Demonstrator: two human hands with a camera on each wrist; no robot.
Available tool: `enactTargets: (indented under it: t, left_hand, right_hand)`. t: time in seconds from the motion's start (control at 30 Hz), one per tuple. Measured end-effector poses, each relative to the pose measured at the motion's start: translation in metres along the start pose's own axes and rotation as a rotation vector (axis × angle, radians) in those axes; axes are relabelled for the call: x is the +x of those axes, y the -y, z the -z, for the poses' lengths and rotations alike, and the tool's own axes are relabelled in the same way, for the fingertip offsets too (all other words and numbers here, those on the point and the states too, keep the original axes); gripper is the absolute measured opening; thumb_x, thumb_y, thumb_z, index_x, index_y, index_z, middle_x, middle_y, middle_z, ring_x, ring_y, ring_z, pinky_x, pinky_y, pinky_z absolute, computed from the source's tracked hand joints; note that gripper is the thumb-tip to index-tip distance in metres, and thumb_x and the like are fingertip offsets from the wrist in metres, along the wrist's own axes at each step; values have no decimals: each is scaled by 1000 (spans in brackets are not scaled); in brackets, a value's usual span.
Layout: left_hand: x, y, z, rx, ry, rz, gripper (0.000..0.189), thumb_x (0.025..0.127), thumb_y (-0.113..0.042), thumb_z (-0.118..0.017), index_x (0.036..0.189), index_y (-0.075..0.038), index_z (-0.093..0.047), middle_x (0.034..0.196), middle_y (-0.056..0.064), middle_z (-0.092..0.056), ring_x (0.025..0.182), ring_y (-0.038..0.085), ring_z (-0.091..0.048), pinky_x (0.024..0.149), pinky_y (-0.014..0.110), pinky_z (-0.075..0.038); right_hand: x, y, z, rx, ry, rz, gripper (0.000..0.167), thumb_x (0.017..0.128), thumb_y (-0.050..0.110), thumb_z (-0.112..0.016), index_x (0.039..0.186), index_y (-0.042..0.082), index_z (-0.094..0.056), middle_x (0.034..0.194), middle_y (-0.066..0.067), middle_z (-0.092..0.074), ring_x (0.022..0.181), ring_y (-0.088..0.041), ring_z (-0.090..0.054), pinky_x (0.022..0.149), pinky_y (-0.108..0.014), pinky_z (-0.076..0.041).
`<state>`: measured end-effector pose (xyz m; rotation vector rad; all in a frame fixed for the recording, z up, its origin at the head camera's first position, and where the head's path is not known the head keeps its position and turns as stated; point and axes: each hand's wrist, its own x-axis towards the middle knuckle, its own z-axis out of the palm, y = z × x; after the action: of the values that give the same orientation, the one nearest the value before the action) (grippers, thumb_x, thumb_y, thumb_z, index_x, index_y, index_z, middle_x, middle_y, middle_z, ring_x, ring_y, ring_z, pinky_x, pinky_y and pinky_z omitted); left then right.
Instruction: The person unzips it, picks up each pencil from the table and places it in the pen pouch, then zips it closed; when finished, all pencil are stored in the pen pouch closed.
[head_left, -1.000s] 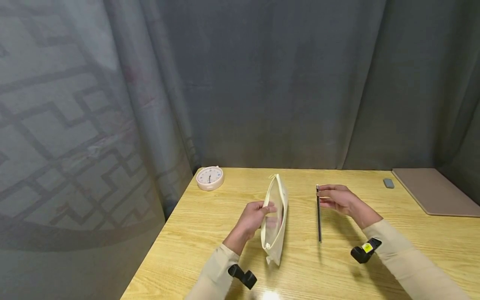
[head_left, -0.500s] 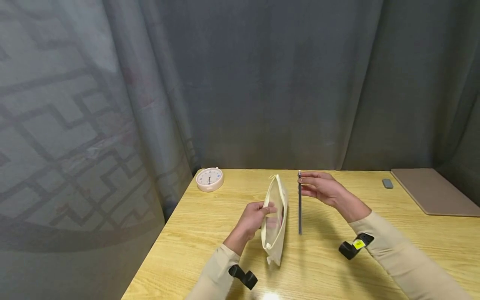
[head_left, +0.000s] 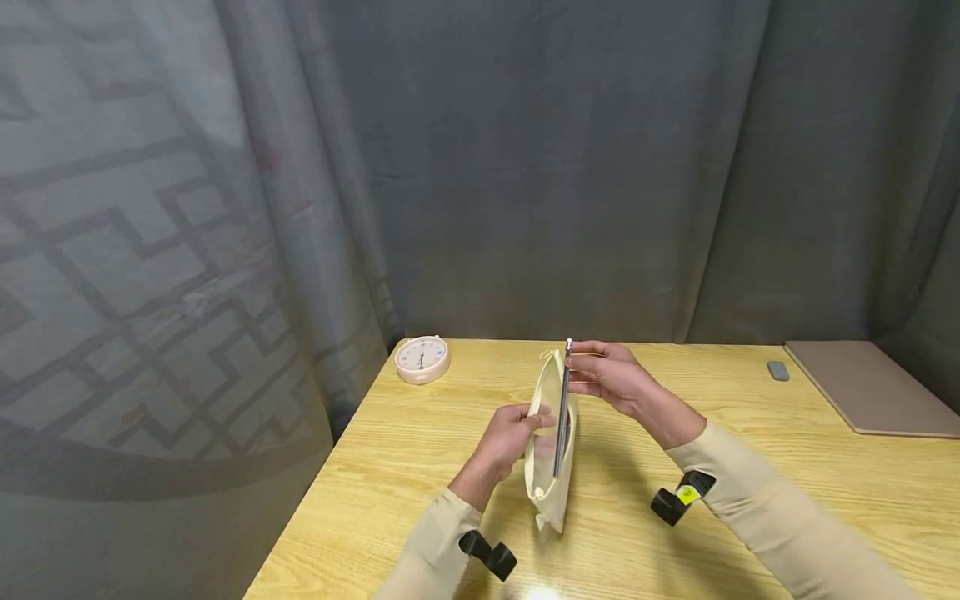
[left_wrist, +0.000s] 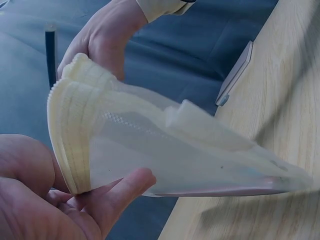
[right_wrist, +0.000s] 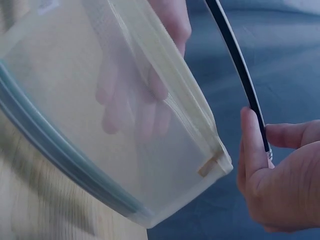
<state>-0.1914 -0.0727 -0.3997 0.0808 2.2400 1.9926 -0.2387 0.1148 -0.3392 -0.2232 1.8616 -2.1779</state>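
Note:
My left hand grips one side of a cream translucent zipper pouch, which stands with its zippered mouth spread open toward me. A dark pencil with a white eraser end is pinched near that end by my right hand. From the head view, the pencil slants down across the pouch's mouth. In the right wrist view the pencil is outside the pouch wall, above the zipper edge. Long bluish-dark items show through the pouch along its bottom; their kind is unclear.
A pale pink round clock lies at the table's back left. A small grey eraser-like block lies at the back right, beside a flat brown board. Grey curtains hang behind the wooden table.
My right hand has moved left with the pencil, from well right of the pouch to over its mouth. The pencil has tilted slightly. My left hand and the pouch have stayed nearly still.

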Motion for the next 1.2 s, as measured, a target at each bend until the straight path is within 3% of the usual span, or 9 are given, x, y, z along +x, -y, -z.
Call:
enactTargets:
  t: [0.23,0.37,0.67,1.03,1.2]
  left_hand:
    - [1,2,-1,-20,-1,13,31,102,-4,-56,126,13,-65,106,21,-75,88,38,-77,72,38,-68]
    - [1,0,-1,-20,4,6,31,102,-5,-56,127,13,-65,103,19,-75,85,35,-77,70,37,-67]
    - [3,-2,-1,-40,26,9,30,103,-4,-55,125,12,-66,97,20,-75,77,24,-77,70,36,-67]
    - [3,-2,-3,17,-3,-12,29,102,-6,-57,122,12,-68,112,23,-73,85,24,-75,74,37,-67]
    - [1,-2,-1,22,10,-8,31,102,-5,-55,126,13,-66,120,23,-72,96,33,-75,80,39,-66]
  right_hand:
    - [0,-3,-11,13,-25,51,47,101,-2,-57,142,-15,-40,92,-1,-67,76,-7,-67,70,-21,-64]
    - [0,-2,-13,3,-38,53,44,101,-2,-57,140,-15,-42,95,-5,-68,76,-7,-67,70,-21,-64]
    - [1,-8,-14,-145,-90,69,41,101,-2,-58,139,-13,-47,101,-11,-65,75,-8,-67,70,-23,-65]
    - [-1,-12,-19,-225,-112,129,40,98,-3,-62,136,-13,-51,102,-15,-59,75,-11,-66,68,-26,-66]
    - [-4,-12,-18,-265,-125,126,40,99,1,-64,134,-13,-52,102,-16,-60,75,-12,-66,68,-26,-66]
